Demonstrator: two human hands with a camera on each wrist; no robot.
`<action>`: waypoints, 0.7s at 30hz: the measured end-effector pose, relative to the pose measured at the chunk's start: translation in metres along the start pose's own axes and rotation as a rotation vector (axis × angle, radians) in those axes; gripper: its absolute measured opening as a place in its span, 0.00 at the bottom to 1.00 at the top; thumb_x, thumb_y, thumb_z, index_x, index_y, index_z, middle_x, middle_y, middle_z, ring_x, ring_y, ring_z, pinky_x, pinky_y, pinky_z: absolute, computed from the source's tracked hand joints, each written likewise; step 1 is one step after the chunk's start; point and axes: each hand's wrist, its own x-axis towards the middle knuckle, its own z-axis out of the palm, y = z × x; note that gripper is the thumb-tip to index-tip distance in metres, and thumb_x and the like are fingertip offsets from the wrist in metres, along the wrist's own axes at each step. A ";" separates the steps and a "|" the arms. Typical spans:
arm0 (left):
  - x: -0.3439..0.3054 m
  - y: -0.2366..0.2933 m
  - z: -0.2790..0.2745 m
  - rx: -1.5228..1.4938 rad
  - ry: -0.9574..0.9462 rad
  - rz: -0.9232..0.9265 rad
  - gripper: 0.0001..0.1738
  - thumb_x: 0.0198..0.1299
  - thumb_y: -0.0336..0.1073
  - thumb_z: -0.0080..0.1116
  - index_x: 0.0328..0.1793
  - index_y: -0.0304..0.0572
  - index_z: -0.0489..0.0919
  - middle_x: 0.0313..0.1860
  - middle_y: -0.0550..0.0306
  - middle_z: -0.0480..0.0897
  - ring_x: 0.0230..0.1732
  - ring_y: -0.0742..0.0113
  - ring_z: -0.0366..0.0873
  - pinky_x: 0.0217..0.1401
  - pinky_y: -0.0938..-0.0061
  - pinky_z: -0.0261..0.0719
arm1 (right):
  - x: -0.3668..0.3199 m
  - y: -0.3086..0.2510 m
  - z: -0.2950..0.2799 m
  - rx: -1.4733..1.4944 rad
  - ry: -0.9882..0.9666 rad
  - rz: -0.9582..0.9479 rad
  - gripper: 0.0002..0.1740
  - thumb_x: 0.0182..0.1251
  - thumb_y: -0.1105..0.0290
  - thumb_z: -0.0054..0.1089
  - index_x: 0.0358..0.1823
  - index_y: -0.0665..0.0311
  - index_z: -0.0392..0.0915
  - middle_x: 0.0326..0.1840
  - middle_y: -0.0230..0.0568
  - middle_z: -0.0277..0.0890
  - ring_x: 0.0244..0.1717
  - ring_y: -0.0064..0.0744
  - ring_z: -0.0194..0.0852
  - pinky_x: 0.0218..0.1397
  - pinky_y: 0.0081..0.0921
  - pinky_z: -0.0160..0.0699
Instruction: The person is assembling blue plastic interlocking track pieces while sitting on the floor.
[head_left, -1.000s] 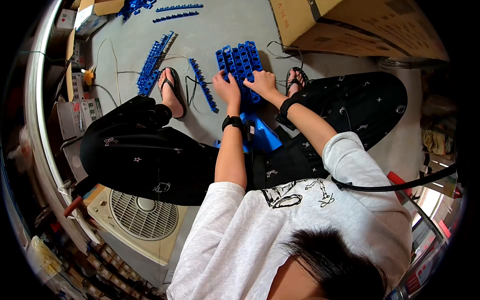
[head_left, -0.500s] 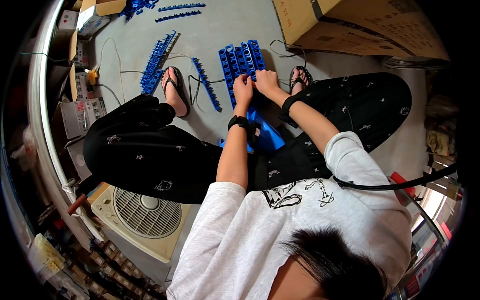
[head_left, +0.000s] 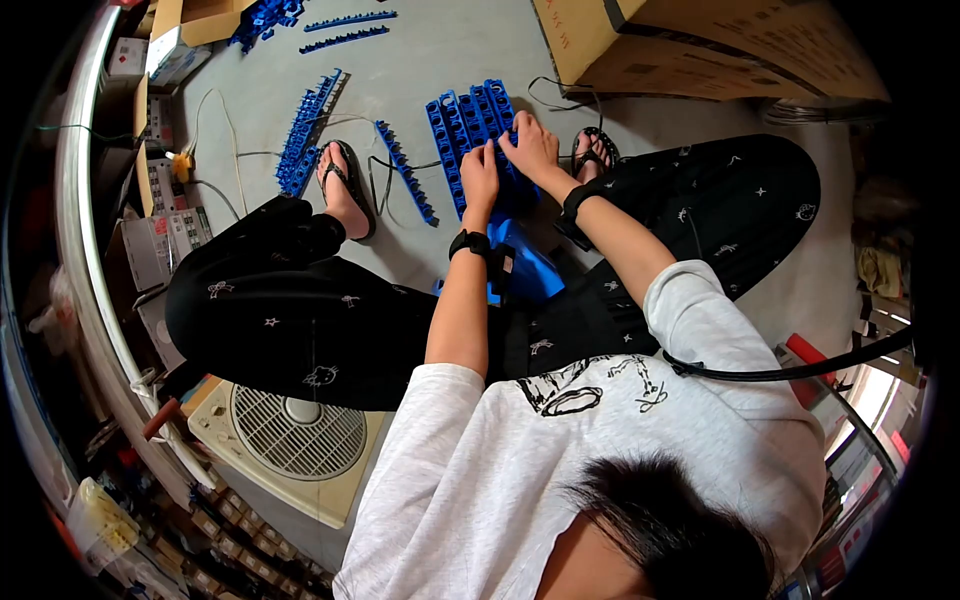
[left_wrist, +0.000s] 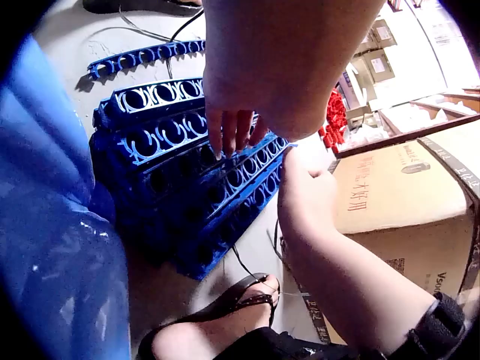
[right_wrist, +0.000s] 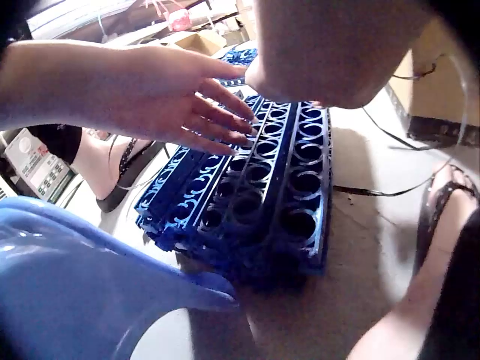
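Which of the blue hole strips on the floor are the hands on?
The wide block of joined strips straight ahead: the left hand and right hand both touch it. The single strip beside it and the pile farther left lie untouched.

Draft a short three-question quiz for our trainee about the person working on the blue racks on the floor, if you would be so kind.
1. True or false: the left hand rests with straight fingers on the block of blue racks.
2. What stands on the floor beyond the racks, towards the person's right? A) a cardboard box B) a metal bucket C) a ladder
3. How many hands touch the racks?
Key: 1 true; 2 A; 3 two, since the right hand touches them as well.
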 end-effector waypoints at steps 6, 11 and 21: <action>-0.004 -0.006 0.005 0.049 0.043 -0.016 0.15 0.48 0.37 0.61 0.36 0.31 0.76 0.29 0.45 0.78 0.30 0.56 0.76 0.35 0.68 0.73 | -0.002 0.035 0.019 0.040 -0.141 0.184 0.16 0.58 0.56 0.48 0.35 0.62 0.69 0.36 0.47 0.70 0.37 0.49 0.72 0.38 0.42 0.70; -0.001 -0.011 0.006 0.097 -0.002 -0.026 0.14 0.42 0.33 0.64 0.35 0.33 0.77 0.30 0.49 0.79 0.30 0.59 0.77 0.37 0.70 0.74 | -0.005 0.033 0.019 0.000 -0.242 0.165 0.17 0.61 0.55 0.43 0.34 0.62 0.72 0.36 0.47 0.70 0.37 0.51 0.71 0.41 0.43 0.71; 0.003 -0.006 0.007 0.102 -0.017 -0.090 0.13 0.42 0.30 0.61 0.36 0.33 0.80 0.30 0.49 0.81 0.31 0.63 0.80 0.38 0.75 0.76 | -0.015 0.019 0.013 -0.102 -0.205 0.065 0.15 0.63 0.61 0.42 0.32 0.67 0.71 0.35 0.50 0.68 0.35 0.50 0.72 0.37 0.41 0.73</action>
